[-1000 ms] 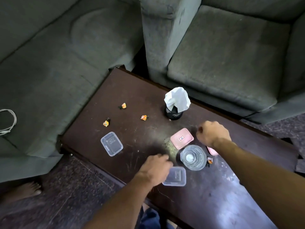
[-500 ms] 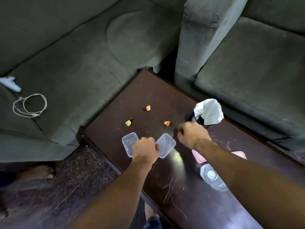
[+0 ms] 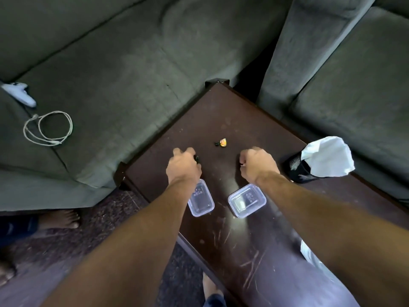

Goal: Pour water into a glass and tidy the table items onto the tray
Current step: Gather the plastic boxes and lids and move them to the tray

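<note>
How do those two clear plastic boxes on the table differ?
The left clear box is partly covered by the left forearm; the right clear box shows whole. The left one runs near-to-far; the right one sits slantwise. Both are small and transparent.

Coiled white cable [image 3: 47, 128], white device [image 3: 21, 95] on grey sofa [image 3: 132, 63].

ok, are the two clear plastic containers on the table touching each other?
Apart. The head view shows a strip of bare dark table between the left clear container and the right clear container.
</note>
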A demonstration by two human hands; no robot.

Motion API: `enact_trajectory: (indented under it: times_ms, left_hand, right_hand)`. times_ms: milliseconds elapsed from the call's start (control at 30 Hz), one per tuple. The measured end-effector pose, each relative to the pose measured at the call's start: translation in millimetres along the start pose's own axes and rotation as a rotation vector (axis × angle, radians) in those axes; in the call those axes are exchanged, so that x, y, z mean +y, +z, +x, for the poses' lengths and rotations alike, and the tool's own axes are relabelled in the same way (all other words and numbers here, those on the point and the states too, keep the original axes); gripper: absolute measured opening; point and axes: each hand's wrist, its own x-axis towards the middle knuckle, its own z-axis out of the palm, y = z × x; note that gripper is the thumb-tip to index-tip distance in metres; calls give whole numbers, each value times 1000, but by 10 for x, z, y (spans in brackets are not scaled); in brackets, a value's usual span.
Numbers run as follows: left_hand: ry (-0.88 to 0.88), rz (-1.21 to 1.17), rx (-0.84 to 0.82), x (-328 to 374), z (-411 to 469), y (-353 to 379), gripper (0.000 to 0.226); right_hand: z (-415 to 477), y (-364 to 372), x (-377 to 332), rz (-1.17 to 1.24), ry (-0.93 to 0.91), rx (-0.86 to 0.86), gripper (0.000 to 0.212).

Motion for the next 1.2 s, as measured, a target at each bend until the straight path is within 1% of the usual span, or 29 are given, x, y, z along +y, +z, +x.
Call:
enact_trajectory:
  times_ms: [100,167,200,267,333,400,467,533,633,700,800,900,1000,1033,1100,1200]
  left_hand:
    - [50,-39,-4,-37,80,36,29]
    - [103,-39,19,-61,111,34,19]
    - [135,-37,36,-70,118,26,18]
    - [214,-53,90,-75,111,-4,18]
    - [352,-69,185,-48,64,-40,22]
    - [562,-49,244,-6,-16,-47,24]
    - [742,-31,226,30,-114,-34,27]
    - [804,-44,185,51,-192,-34,31]
    - [857,-80,162,94,-346,13,30]
    - [897,-75,95,161,-494,68,30]
    - [896,47,-16,248,-695,177,32]
    - [846,143,-52,273,-792,287,40]
    - [783,171,-13,252,-835,351,49]
    - [769,183,6,240,-840,361,51]
    - [735,180,15,209,-846,374,49]
    - [693,116,43,178,-871,381,43]
  right_hand:
    - [143,-38,-185,94,-84,107,24]
    - [276,-54,-349,107,-129,160,32]
    - [347,-51,-425,89,-143,157,39]
    - [478,-32,-543,13,-144,96,49]
    - [554,-12,-606,-85,-135,40,46]
    - [550,0,-605,-119,-130,36,37]
    - [480,-13,-532,-114,-121,38,31]
    - [381,-56,-387,-59,-98,32,28]
    - [207,-193,-141,108,-54,40,19]
    - [58,-295,3,203,-28,36,13]
    - [-211,-365,190,266,-6,-26,9]
    - [-466,-360,294,166,-30,-166,9]
    - [-626,-306,265,39,-86,-273,13]
    - [-659,-281,245,24,-103,-281,17]
    - [-710,-228,209,-8,-134,-272,18]
    - [-761,-178,197,-44,-167,-242,23]
